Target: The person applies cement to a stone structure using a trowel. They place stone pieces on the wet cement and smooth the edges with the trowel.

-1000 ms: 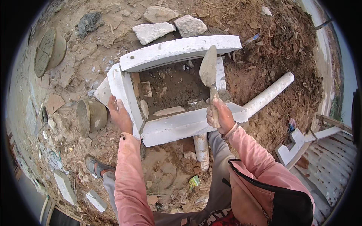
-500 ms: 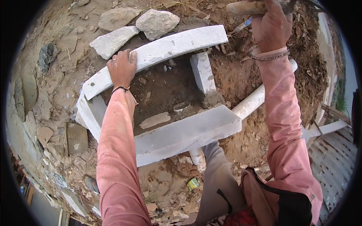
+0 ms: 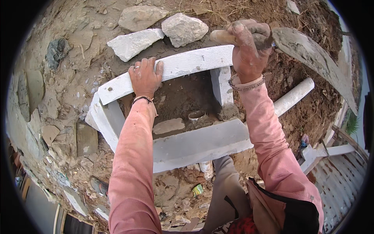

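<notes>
My left hand (image 3: 145, 76) grips the long white block (image 3: 194, 60) on the far side of a box-like frame, fingers over its far edge and thumb apart. My right hand (image 3: 251, 48) is closed round the wooden handle (image 3: 223, 37) of a trowel above that block's right end. The trowel's mortar-smeared blade (image 3: 313, 58) points right. Other pale blocks form the frame: a left block (image 3: 105, 123), a short right block (image 3: 223, 84) and a broad near block (image 3: 202, 142). Inside, a round pipe opening (image 3: 196, 115) shows in the dark mud beside a flat stone piece (image 3: 168, 126).
Rough rocks (image 3: 184, 29) lie beyond the far block. A white pipe (image 3: 294, 96) runs out to the right over loose soil. Corrugated metal sheeting (image 3: 335, 181) is at the lower right. My leg (image 3: 226, 183) stands against the near block, by a short pipe stub (image 3: 206, 170).
My right hand has come left and nearer with the trowel, whose blade now shows. My left hand stays on the far block. The whole view has shifted a little.
</notes>
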The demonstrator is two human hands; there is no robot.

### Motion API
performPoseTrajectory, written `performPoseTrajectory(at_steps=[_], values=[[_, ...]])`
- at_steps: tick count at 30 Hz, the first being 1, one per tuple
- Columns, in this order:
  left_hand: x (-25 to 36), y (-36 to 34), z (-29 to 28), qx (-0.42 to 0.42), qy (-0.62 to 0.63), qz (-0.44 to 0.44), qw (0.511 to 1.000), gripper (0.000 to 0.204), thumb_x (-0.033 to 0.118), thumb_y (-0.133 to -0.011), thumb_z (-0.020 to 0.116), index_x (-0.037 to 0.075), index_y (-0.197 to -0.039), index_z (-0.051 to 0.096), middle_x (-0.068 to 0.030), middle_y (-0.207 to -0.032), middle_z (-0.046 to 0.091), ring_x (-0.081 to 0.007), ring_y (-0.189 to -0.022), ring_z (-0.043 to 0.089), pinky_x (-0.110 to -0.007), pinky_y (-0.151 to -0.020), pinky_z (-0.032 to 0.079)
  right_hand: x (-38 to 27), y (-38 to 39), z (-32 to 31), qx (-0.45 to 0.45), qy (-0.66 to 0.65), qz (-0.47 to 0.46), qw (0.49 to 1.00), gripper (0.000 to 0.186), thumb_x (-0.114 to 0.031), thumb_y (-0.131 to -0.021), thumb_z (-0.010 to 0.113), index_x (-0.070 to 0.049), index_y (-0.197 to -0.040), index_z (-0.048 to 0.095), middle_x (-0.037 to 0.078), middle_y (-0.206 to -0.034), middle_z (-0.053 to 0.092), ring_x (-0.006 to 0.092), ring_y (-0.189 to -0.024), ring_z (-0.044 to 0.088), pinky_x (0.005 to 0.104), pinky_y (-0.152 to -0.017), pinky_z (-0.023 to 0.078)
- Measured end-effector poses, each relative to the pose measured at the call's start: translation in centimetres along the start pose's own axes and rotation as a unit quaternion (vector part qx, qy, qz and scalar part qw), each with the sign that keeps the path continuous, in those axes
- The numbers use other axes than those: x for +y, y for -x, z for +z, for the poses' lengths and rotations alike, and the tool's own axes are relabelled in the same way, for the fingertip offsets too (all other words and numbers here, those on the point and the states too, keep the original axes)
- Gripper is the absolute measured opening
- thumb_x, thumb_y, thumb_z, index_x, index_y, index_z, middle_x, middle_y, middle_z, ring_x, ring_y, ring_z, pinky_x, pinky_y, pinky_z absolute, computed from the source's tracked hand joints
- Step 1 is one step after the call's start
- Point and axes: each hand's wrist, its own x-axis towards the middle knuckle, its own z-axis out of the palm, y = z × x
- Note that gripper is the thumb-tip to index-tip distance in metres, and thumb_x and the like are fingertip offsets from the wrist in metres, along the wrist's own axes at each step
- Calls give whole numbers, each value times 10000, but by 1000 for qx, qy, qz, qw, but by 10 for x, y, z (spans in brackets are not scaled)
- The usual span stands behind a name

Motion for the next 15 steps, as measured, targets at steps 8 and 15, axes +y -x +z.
performPoseTrajectory(at_steps=[8,15], values=[[11,8,3,-19,22,-2,1000,311,425,-911,516,162,-998,657,-23,-873,586,-222,-881,567,-412,-854,384,50,60,-24,46,110,215,969,222,-19,-855,681,-31,-1028,542,52,-906,625,176,-775,653,298,-724,542],[3,-1,-9,-36,3,-8,999,317,417,-921,504,158,-1024,654,-25,-894,588,-225,-906,568,-412,-868,388,-11,-10,-274,335,-9,140,932,151,-98,-910,631,-67,-950,489,73,-809,557,224,-759,580,459,-793,523]])
